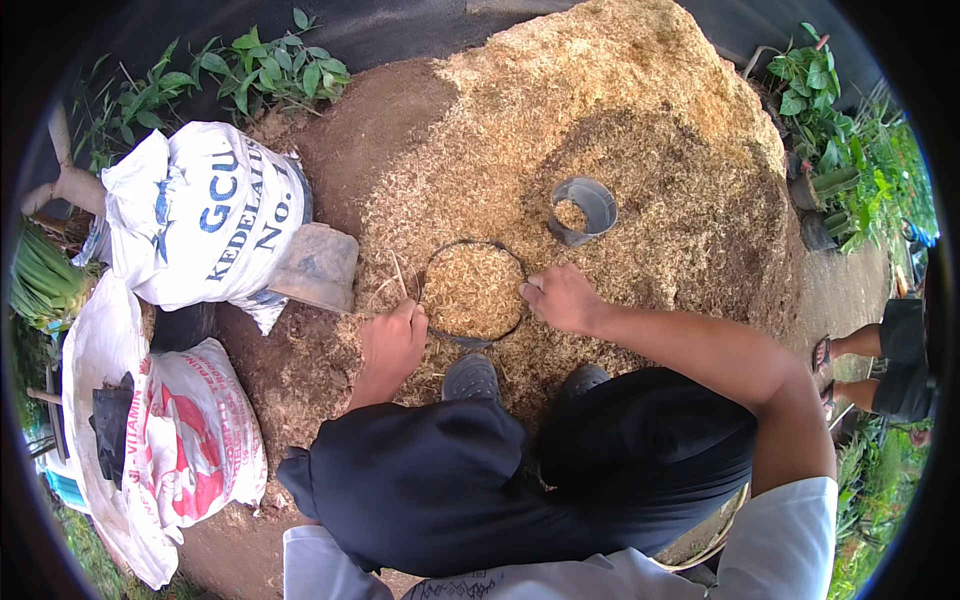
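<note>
"Where's the black container (472,342)?"
"Mid-frame, filled with pale shavings (470,288). The right hand (563,298) grips its right rim, fingers curled."
"And the left hand (393,342)?"
"At its lower left, fingers bent beside thin strips (400,277); whether they grip anything, I can't tell. A grey pot (570,237) sits right of centre, shavings inside."

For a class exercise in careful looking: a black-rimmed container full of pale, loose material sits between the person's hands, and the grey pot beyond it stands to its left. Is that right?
Not quite: the head view shows the grey pot beyond the black-rimmed container and to its right, not its left. The rest of the statement holds.
</note>
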`<state>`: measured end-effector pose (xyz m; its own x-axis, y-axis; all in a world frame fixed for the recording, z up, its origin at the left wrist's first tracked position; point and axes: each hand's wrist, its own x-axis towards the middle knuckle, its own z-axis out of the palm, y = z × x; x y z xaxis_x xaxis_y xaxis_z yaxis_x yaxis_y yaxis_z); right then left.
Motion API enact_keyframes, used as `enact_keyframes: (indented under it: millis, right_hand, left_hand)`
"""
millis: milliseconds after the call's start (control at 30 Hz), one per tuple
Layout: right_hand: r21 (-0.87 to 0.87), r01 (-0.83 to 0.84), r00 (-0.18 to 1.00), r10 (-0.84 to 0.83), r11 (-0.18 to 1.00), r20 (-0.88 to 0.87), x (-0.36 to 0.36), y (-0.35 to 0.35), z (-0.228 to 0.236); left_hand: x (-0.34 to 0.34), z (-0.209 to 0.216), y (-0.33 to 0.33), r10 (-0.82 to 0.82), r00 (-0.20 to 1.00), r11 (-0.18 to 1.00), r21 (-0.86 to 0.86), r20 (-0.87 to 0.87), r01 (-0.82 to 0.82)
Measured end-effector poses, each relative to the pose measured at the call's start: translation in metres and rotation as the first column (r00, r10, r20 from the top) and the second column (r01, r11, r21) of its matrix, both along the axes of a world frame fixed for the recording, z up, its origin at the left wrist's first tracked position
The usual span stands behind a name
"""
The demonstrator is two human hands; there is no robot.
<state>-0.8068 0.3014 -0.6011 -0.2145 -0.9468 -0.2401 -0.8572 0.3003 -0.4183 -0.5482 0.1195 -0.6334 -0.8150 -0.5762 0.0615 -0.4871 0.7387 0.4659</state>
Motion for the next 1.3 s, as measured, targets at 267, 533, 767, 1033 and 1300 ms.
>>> enact_keyframes:
  millis: [267,533,767,1033,1300]
  right_hand:
    - [0.154,0.065,0.994,-0.078,0.986,0.082,-0.006,-0.004,0.004]
    - [0.299,-0.272,0.939,0.320,0.915,-0.125,-0.004,0.000,-0.003]
    - [0.599,0.210,0.659,-0.565,0.773,0.497,0.017,-0.011,0.018]
    - [0.672,0.229,0.376,-0.700,0.705,0.607,0.014,-0.002,0.007]
    - [0.472,0.250,0.754,-0.476,0.845,0.453,0.023,0.007,0.011]
  left_hand:
    - [0.004,-0.006,0.016,0.082,0.996,0.994,0.071,-0.026,-0.080]
    - [-0.002,-0.011,-0.001,0.125,0.991,0.968,0.223,-0.041,-0.113]
    - [-0.030,-0.015,-0.042,0.006,0.994,0.973,0.229,0.110,-0.031]
    - [-0.043,0.001,-0.041,-0.033,0.985,0.985,0.171,0.170,0.003]
    - [-0.031,-0.002,-0.036,-0.101,0.995,0.990,0.100,-0.013,0.102]
